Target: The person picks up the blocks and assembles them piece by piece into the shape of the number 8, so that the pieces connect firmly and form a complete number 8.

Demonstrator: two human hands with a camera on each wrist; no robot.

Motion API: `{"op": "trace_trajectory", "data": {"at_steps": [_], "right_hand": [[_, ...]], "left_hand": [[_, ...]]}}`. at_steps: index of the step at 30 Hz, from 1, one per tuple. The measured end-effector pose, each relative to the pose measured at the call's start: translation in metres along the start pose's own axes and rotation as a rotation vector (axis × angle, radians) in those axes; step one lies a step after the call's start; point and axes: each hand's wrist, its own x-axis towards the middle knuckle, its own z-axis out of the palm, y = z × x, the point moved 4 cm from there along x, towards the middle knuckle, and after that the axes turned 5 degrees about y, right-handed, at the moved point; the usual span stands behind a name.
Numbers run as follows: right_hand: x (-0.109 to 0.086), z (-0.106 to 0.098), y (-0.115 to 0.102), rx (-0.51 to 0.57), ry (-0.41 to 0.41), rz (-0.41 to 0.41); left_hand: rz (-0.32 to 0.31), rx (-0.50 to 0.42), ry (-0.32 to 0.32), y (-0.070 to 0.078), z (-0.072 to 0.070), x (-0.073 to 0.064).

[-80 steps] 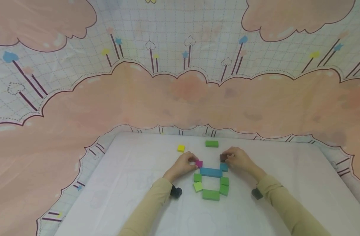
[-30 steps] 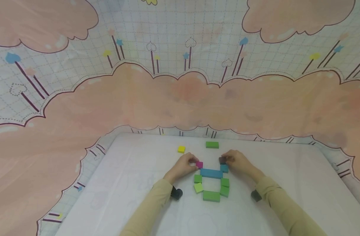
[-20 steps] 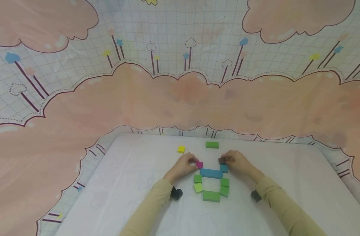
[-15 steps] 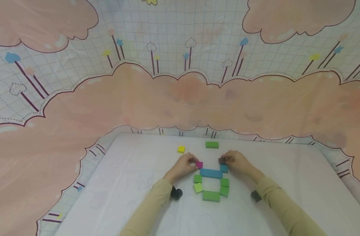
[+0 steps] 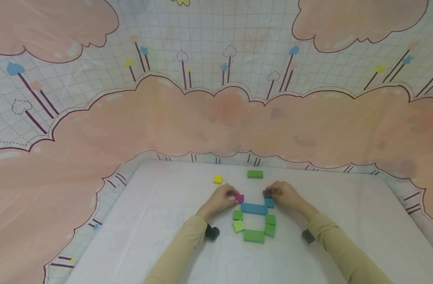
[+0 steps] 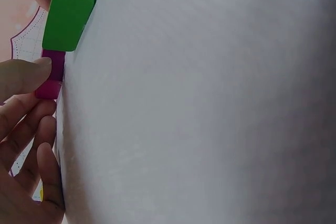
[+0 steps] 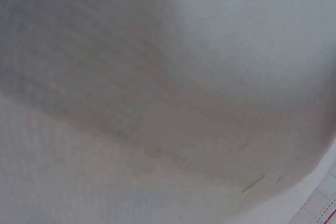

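In the head view my left hand [image 5: 221, 200] pinches a magenta block [image 5: 239, 198] at the far left corner of a ring of blocks. The left wrist view shows the thumb over this magenta block [image 6: 49, 88], with a green block [image 6: 71, 17] right beside it. My right hand [image 5: 286, 194] pinches a dark brown block [image 5: 267, 194] at the far side of a small blue block [image 5: 269, 203]. A long blue block [image 5: 253, 208] lies between the two corners. The right wrist view catches only blurred white cloth.
Nearer me, green blocks [image 5: 253, 236] form the sides and front of the ring, with a lime one [image 5: 238, 226] at the left. A yellow block [image 5: 218, 180] and a long green block [image 5: 255, 174] lie farther back on the white table [image 5: 159, 221].
Over the span my right hand has shifted the brown block slightly left. The left hand stays on the magenta block, and the other blocks keep their places.
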Motion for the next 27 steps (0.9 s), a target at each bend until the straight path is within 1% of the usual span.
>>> {"op": "trace_trajectory", "data": {"at_steps": [5, 11, 17, 22, 27], "right_hand": [[-0.0019, -0.0012, -0.0001, 0.001, 0.003, 0.009], [-0.0049, -0.0012, -0.0006, 0.018, 0.007, 0.016], [-0.0033, -0.0010, -0.0004, 0.018, 0.011, 0.027], [-0.0014, -0.0014, -0.0036, 0.021, 0.010, 0.056], [0.0000, 0.0001, -0.0057, 0.019, -0.005, 0.109]], "left_hand": [[0.003, -0.009, 0.001, 0.0003, 0.0018, 0.0003], [-0.013, -0.018, -0.001, 0.0020, 0.0021, -0.0019], [-0.015, -0.042, -0.001, -0.0007, 0.0008, -0.0011], [-0.033, -0.070, -0.009, -0.0019, -0.0014, -0.0022], [-0.059, -0.095, -0.021, -0.0021, -0.0042, -0.0042]]}}
